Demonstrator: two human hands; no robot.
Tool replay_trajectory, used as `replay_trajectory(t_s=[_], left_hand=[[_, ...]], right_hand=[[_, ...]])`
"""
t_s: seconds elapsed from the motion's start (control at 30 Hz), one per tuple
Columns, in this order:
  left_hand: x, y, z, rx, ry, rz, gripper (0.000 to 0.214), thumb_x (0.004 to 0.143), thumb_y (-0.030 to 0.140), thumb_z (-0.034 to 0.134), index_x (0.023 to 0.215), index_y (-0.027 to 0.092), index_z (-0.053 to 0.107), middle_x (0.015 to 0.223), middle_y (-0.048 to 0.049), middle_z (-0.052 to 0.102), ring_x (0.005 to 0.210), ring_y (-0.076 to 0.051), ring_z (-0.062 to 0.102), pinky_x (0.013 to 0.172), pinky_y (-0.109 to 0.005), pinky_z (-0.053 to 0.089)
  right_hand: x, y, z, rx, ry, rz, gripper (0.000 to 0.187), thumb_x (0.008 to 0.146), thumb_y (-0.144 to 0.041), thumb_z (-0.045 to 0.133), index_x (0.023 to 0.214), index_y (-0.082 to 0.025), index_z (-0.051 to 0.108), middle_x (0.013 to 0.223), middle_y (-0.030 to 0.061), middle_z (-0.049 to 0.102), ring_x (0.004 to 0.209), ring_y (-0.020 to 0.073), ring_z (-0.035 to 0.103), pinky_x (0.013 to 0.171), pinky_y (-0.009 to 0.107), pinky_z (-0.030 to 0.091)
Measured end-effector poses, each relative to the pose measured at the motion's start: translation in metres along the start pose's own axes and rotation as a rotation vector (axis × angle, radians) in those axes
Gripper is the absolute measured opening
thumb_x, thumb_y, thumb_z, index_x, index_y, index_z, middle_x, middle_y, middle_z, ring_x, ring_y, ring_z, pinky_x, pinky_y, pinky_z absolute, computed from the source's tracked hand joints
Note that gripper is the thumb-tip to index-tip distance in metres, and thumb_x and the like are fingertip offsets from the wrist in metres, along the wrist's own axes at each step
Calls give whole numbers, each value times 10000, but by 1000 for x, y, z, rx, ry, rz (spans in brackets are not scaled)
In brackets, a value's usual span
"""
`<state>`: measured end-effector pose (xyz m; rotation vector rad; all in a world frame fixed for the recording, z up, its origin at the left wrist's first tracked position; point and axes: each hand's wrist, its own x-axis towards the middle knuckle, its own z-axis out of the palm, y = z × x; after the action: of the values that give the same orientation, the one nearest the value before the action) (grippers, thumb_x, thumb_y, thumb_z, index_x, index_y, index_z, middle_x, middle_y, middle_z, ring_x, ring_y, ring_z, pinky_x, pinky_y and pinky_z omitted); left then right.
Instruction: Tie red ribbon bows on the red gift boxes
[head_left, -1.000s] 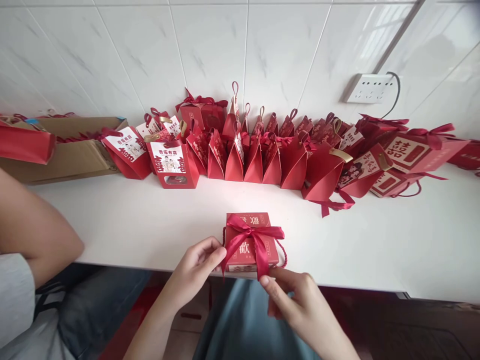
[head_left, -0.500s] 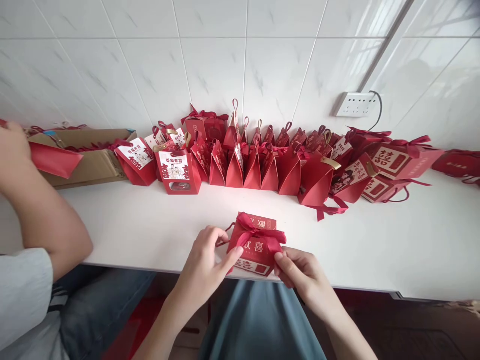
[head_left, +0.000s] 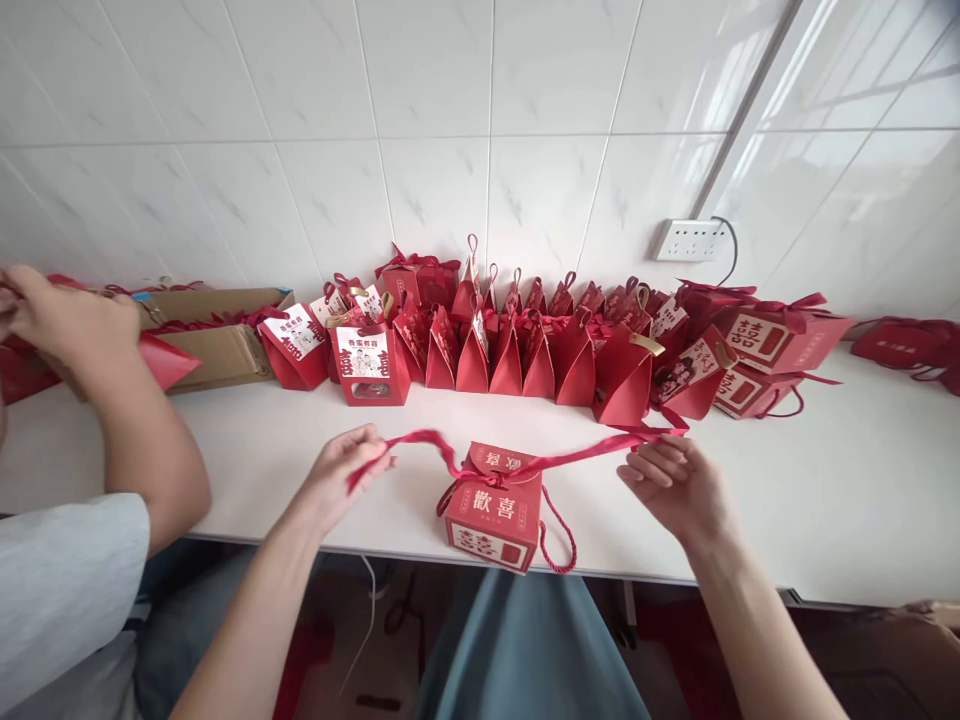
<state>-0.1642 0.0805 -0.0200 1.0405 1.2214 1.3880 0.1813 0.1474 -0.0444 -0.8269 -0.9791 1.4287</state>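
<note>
A small red gift box with gold characters stands at the near edge of the white table. A red ribbon runs across its top and stretches out to both sides. My left hand pinches the left end of the ribbon, left of the box. My right hand grips the right end, right of the box. Both ends are pulled taut and away from each other. A red cord handle hangs at the box's right side.
A row of several red gift bags and boxes lines the tiled wall. A cardboard box lies at the left, where another person's hand holds a red bag. A wall socket sits at the right.
The box, held tilted between both hands half a second ago, now stands on the table. My hands moved apart, each drawing a ribbon end outward; the bow is no longer there.
</note>
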Motion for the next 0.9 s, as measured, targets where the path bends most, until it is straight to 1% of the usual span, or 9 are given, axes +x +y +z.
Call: replay_trajectory(t_s=[0.1,0.17,0.27,0.37,0.53,0.63,0.77,0.83,0.9], left_hand=[[6,22,-13,-296,25,44,323,609,206,714,533,180,401,433,93,349,456,-60,394,632,-247,485],[9,39,-7,-357,19,113,241,607,182,724,608,180,483,436,92,373,522,-86,491,664,-253,498],[18,62,20,-334,-21,244,216,622,193,738,757,196,570,453,84,418,695,-145,618,711,-263,501],[27,80,55,-323,-101,304,189,667,252,715,766,207,560,481,72,457,777,-194,668,753,-313,508],[29,93,94,-297,-218,284,146,765,328,584,857,214,576,845,-57,695,964,-268,654,777,-397,526],[27,92,102,-282,-196,317,209,715,330,610,877,200,590,889,-92,710,984,-286,645,771,-415,534],[25,88,97,-248,-139,399,163,725,311,612,857,215,614,815,-69,704,844,-239,668,710,-383,542],[23,88,86,-255,-113,404,134,753,346,594,812,229,619,701,-40,670,714,-204,660,627,-348,531],[22,89,68,-266,-85,386,206,775,425,551,758,229,612,588,-14,606,607,-181,633,553,-326,501]], right_hand=[[7,-28,2,-20,10,-6,456,813,-327,559,496,-229,246,507,-56,204,466,104,290,545,320,401],[10,-46,16,-6,-21,-31,383,784,-316,610,499,-225,372,542,-33,310,549,131,425,619,324,451],[16,-65,50,0,-163,-102,263,730,-347,652,545,-216,519,573,-16,442,672,175,551,739,353,496],[20,-78,88,-61,-340,-163,233,756,-389,609,620,-199,618,754,41,641,791,208,616,824,386,499],[18,-86,127,-89,-513,-208,438,795,-565,495,890,-197,710,958,98,720,993,255,636,943,420,446],[17,-83,134,-88,-524,-233,476,795,-597,490,941,-200,711,986,102,722,1023,249,628,956,410,427],[16,-82,128,-90,-517,-256,458,800,-593,492,904,-202,708,961,91,722,985,236,638,934,397,440],[13,-86,117,-124,-513,-244,461,779,-614,490,818,-204,697,851,78,720,840,230,667,840,392,486],[10,-95,101,-154,-502,-204,471,759,-642,466,699,-212,649,664,43,677,583,200,644,642,369,512]])
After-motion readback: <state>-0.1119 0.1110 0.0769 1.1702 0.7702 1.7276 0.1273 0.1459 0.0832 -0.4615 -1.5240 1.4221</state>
